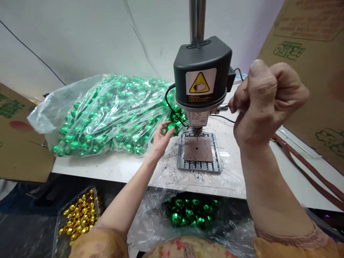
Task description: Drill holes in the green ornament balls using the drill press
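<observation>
My left hand [160, 139] is at the open mouth of the plastic bag, thumb and fingers closed around a shiny green faceted ball [172, 126]. Left of it lies the clear bag [107, 118], full of such balls. In the middle stands a small black bench drill press [202, 77], its chuck and bit above a brown square plate [198, 148] with a dark hole. That plate rests on the slotted metal base [182, 163]. My right hand [268, 104] is closed in a fist at the press's right side, around its feed handle [223, 107], which the fingers mostly hide.
Dark shavings lie around the base on the white table [86, 171]. Below the table edge, green balls [190, 213] lie in clear plastic, and a clear tray holds gold balls [80, 213]. Cardboard boxes [317, 79] flank both sides. A brown strap [303, 168] lies at right.
</observation>
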Demonstrator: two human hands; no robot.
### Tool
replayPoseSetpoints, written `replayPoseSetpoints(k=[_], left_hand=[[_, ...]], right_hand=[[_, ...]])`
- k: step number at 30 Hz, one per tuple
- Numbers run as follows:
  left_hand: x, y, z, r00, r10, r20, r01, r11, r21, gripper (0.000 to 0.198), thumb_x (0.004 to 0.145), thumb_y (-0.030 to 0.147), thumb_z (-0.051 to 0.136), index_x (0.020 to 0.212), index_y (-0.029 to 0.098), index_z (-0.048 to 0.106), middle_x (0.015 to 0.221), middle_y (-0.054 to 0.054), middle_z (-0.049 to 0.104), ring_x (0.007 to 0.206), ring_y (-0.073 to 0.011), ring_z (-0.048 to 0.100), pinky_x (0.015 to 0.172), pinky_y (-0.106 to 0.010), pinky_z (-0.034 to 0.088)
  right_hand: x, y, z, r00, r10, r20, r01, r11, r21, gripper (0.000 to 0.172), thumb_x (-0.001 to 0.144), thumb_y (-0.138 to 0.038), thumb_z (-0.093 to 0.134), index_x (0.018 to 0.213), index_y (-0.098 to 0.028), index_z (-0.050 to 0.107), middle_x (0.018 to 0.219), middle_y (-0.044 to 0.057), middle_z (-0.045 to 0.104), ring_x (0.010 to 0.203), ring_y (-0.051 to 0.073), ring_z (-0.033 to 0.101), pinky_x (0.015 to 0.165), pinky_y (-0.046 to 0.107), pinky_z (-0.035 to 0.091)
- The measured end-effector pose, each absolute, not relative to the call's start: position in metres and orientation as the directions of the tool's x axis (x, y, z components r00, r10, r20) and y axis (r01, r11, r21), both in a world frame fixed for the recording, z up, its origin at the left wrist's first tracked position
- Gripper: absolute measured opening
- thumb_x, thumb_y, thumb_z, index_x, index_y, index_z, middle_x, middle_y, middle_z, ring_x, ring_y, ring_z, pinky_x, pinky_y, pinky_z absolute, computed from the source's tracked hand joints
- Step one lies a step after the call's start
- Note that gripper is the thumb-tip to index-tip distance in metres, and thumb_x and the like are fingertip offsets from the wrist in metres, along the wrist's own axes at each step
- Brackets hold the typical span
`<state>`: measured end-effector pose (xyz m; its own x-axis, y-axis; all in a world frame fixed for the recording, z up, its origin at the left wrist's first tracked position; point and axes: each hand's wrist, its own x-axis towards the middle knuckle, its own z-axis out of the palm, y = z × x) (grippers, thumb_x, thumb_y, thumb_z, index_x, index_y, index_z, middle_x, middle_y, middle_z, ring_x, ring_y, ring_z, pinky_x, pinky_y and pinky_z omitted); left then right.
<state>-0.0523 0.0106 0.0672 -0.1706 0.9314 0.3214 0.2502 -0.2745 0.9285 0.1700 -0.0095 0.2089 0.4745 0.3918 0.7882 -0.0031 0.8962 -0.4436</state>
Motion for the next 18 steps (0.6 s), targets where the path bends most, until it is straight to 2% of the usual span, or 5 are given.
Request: replayPoseSetpoints(k=[2,5,13,18], left_hand=[[-0.033,-0.008,0.060,-0.097,0.977,0.188,0.027,-0.186,0.982,0.046,0.083,0.050,0.080,0.115,0.023,0.062,0.104,-0.005,0.070,0.086,-0.0167,0.068,0.078,-0.031,0.056],[-0.010,-0.023,0.044,-0.029,0.994,0.104,-0.069,-0.106,0.992,0.052,0.077,0.053,0.086,0.109,0.022,0.060,0.098,-0.003,0.072,0.089,-0.0168,0.068,0.081,-0.030,0.054],[-0.004,-0.011,0.022,-0.006,0.986,0.164,-0.010,-0.164,0.986,0.054,0.075,0.054,0.088,0.109,0.022,0.060,0.103,-0.005,0.071,0.099,-0.0199,0.067,0.092,-0.034,0.051],[-0.006,-0.014,0.021,0.067,0.964,0.257,0.239,-0.265,0.934,0.047,0.081,0.048,0.084,0.114,0.021,0.064,0.113,-0.007,0.071,0.107,-0.0234,0.067,0.099,-0.039,0.052]], right_hand=[[0.169,-0.009,0.209,0.482,0.389,0.785,-0.003,0.897,-0.442,0.044,0.094,-0.021,0.061,0.059,-0.021,0.035,0.050,-0.009,0.034,0.044,0.002,0.034,0.049,0.026,0.025],[0.169,-0.008,0.208,0.491,0.383,0.783,-0.010,0.901,-0.435,0.043,0.094,-0.021,0.061,0.061,-0.022,0.034,0.050,-0.009,0.034,0.043,0.003,0.034,0.048,0.026,0.024],[0.170,-0.008,0.208,0.480,0.366,0.797,0.040,0.898,-0.437,0.045,0.095,-0.023,0.063,0.062,-0.024,0.032,0.051,-0.008,0.030,0.042,0.007,0.032,0.047,0.029,0.028],[0.169,-0.008,0.208,0.479,0.386,0.788,0.089,0.872,-0.481,0.049,0.095,-0.035,0.065,0.063,-0.025,0.029,0.052,-0.008,0.028,0.043,0.007,0.031,0.046,0.029,0.030]])
